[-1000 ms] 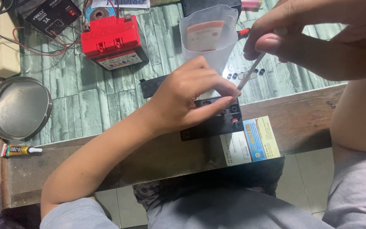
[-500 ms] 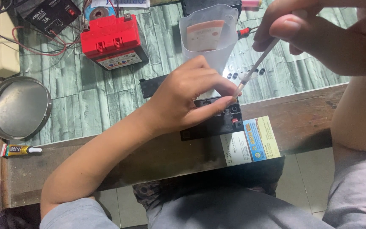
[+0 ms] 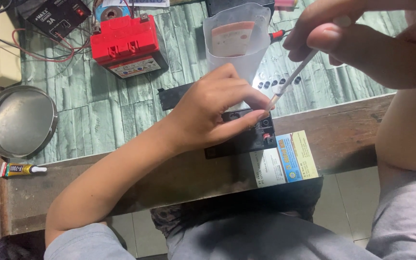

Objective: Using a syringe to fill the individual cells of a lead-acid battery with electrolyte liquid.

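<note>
A thin white syringe-like dropper (image 3: 292, 77) runs on a slant, its long axis from upper right down to lower left, with the tip pointing down at the top of a small black battery (image 3: 241, 137) near the front edge of the workbench (image 3: 97, 115). The right hand (image 3: 362, 38) pinches the upper end of the dropper between thumb and curled fingers, closed around it. The left hand (image 3: 215, 113) lies across the battery, fingers bent and pressing on its top, the forefinger ending just beside the dropper's tip; it steadies the battery rather than wrapping it. Directly behind the hands stands a translucent plastic measuring jug (image 3: 237, 41) with a reddish label. Further left on the green plank-patterned surface sits a red-topped battery (image 3: 128, 45), with red wires leading to a black charger box (image 3: 56, 17). At the far left lie a round metal dish (image 3: 18, 120) and, on the wooden rim, a small glue tube (image 3: 20, 169).
</note>
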